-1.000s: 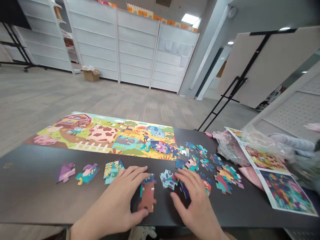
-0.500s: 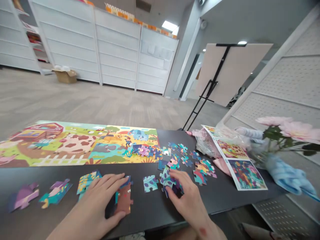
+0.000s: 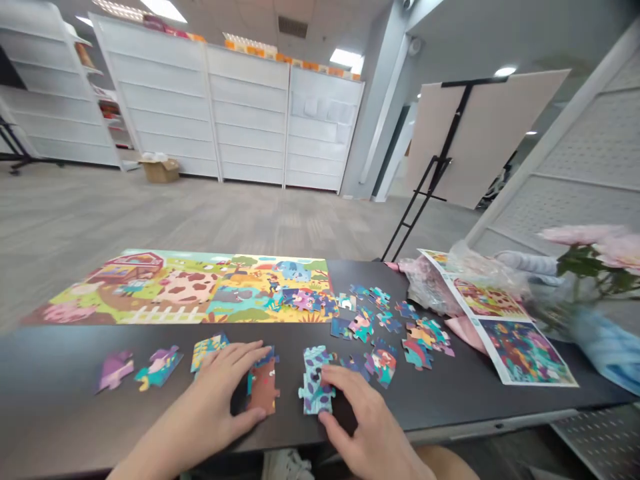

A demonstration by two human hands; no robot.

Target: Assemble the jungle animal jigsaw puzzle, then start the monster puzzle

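Note:
My left hand (image 3: 225,380) rests on the table with fingers stretched and thumb apart, arched over joined brown-and-blue puzzle pieces (image 3: 264,388); part of them is hidden under it. Its thumb touches their lower edge. My right hand (image 3: 363,413) has thumb and index finger on the right edge of a teal puzzle piece (image 3: 317,399) with purple leaves. Right above it lies a matching teal piece (image 3: 314,357), and the two look joined or touching. A yellow-and-teal puzzle piece (image 3: 206,348) sits behind my left hand. A red-and-teal puzzle piece (image 3: 384,362) lies beyond my right hand.
Purple (image 3: 115,370) and teal-pink (image 3: 159,367) pieces lie at left. Finished picture panels (image 3: 175,293) line the table's back. Several loose pieces (image 3: 387,322) are heaped at right, near a printed picture sheet (image 3: 525,350), plastic wrap (image 3: 430,283) and pink flowers (image 3: 590,240).
My right hand has moved slightly down and left with the teal piece, which now lies below the other teal piece. The red-and-teal piece has come into view. The camera view has shifted.

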